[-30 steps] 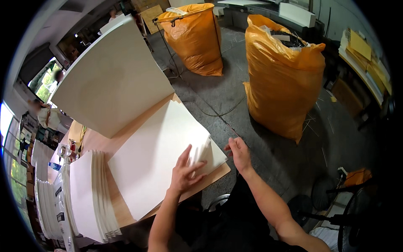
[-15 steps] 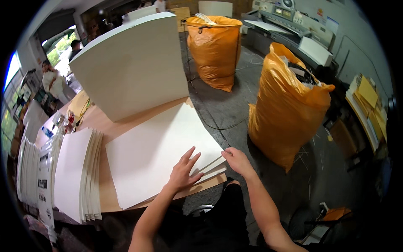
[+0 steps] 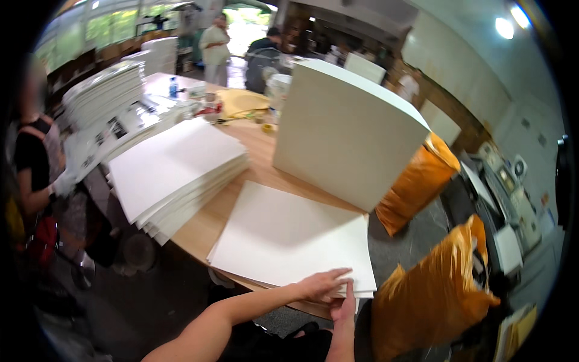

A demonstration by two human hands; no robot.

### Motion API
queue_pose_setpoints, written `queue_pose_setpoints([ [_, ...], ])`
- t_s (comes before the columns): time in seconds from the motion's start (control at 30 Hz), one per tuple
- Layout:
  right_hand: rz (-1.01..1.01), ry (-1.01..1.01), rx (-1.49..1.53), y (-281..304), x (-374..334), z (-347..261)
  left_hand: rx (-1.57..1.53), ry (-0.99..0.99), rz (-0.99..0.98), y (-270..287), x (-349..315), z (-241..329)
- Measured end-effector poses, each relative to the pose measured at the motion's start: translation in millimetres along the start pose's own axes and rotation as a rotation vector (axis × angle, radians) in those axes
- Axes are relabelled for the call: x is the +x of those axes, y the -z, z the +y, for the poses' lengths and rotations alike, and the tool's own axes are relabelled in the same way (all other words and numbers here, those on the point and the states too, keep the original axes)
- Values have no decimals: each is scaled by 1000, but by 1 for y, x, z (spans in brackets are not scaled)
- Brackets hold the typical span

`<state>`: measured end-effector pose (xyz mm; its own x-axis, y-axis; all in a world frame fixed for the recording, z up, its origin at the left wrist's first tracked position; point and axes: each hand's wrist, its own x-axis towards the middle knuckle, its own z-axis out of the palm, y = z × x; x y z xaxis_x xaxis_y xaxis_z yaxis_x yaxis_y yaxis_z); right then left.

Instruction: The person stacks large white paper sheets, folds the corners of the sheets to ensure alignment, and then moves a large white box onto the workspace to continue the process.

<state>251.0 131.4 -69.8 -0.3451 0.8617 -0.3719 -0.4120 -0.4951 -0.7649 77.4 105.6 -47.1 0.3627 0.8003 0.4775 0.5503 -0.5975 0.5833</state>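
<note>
A small pile of large white sheets (image 3: pixel 289 232) lies on the light wooden table (image 3: pixel 262 158) in front of me. My left hand (image 3: pixel 322 286) rests over the near right corner of the pile, palm down, its fingers stretched out and nothing in them. Close against it, my right hand (image 3: pixel 344 306) grips the sheets' near edge, a finger on top. Its thumb and other fingers are partly hidden. At that corner the edges of the sheets stand slightly apart.
A tall white stack (image 3: pixel 350 136) stands behind the sheets; another fanned stack (image 3: pixel 178 172) lies left. Orange sacks (image 3: pixel 422 301) stand on the floor at right. Yellow paper (image 3: pixel 241 104) and tape (image 3: pixel 267 128) lie farther back. A gloved person (image 3: pixel 42 157) is at far left; others stand behind.
My view has swung left, bringing the left stack and a person there into sight. My left hand has moved along the sheets to meet my right hand at the near right corner.
</note>
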Motion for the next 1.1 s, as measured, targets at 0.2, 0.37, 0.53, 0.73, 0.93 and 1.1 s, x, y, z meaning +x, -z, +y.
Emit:
queue_pose_setpoints([
  [0.2, 188, -23, 79, 9, 15, -11, -189, 299, 353, 38, -69, 71],
  [0.37, 168, -113, 212, -14, 16, -36, -1755, 622, 600, 39, -203, 57],
  [0.53, 199, -95, 185, 25, 25, -24, -1891, 194, 919, 133, -245, 22],
  [0.73, 150, -102, 219, 64, 54, -11, -1466, 835, 547, 221, -226, -3],
  [0.93, 135, -72, 149, 9, 7, 0, -691, 664, 229, 287, -174, 46],
  [1.1, -164, 247, -158, -36, 46, 30, -317, 648, 189, 347, -211, 117],
])
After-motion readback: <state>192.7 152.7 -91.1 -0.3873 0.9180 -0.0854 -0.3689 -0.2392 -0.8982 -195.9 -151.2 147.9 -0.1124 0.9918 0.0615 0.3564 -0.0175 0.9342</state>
